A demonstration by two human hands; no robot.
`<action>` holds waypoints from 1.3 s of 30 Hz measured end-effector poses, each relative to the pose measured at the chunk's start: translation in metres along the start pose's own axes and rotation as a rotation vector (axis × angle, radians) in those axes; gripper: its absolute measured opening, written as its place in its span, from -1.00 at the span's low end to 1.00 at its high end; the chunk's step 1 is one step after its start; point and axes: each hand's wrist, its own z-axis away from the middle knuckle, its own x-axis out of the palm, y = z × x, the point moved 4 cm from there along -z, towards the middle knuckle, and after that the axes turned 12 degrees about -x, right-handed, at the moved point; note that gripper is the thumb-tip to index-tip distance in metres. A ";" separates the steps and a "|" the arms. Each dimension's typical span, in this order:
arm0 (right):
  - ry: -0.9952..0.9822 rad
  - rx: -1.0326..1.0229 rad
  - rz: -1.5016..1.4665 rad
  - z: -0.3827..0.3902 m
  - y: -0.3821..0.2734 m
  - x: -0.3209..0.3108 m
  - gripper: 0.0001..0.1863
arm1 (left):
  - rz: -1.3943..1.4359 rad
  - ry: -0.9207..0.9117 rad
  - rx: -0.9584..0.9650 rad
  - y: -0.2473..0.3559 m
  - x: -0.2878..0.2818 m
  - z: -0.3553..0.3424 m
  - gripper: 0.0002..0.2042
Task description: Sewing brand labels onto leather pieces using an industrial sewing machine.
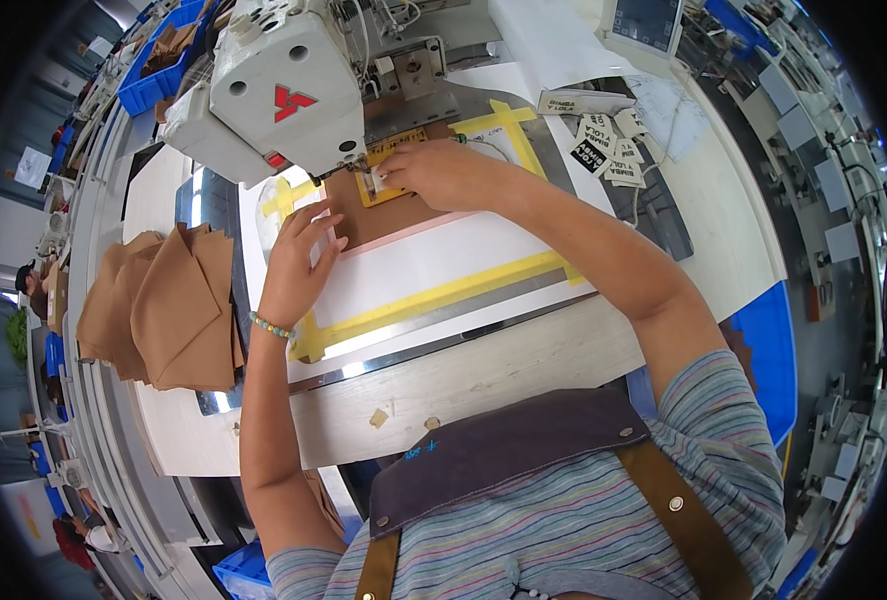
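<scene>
Under the head of a white sewing machine (281, 95) lies a brown fabric panel (383, 228) on a white sheet bordered with yellow tape. My left hand (299, 250) rests at the panel's left edge, its fingers spread and holding nothing. On the panel sits a yellow template frame (403, 196) with an opening. Over that opening, close to the needle area, my right hand (441, 175) has its fingers drawn together on a small white label (379, 178). The fingertips partly cover this label, and the machine head hides the panel's far left part.
Brown fabric pieces (178, 310) are piled on the table at left. Several loose labels (613, 150) lie at right beside a small box (585, 102). A screen (645, 22) stands behind them. Blue bins (769, 360) flank the table.
</scene>
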 end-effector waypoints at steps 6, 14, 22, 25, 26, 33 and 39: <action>-0.045 0.072 -0.027 0.002 -0.003 -0.003 -0.55 | 0.028 -0.014 -0.002 0.000 0.002 -0.003 -0.69; 0.013 0.069 0.021 -0.004 0.010 0.006 -0.55 | 0.000 -0.005 0.025 0.007 -0.002 -0.006 -0.70; 0.150 0.032 0.066 -0.005 0.022 0.009 -0.66 | -0.001 -0.002 0.019 0.002 -0.002 -0.008 -0.70; 0.096 0.075 0.105 -0.002 0.016 -0.002 -0.71 | -0.005 -0.004 0.011 0.002 -0.001 -0.008 -0.69; 0.056 0.078 0.202 0.001 0.016 -0.010 -0.74 | 0.007 -0.004 0.019 0.002 -0.001 -0.010 -0.68; 0.104 0.114 0.261 0.021 0.010 -0.006 -0.67 | -0.067 0.011 0.088 0.008 0.008 -0.021 -0.58; 0.136 0.142 0.249 0.022 0.010 0.000 -0.62 | -0.120 0.050 0.138 0.013 0.022 -0.028 -0.49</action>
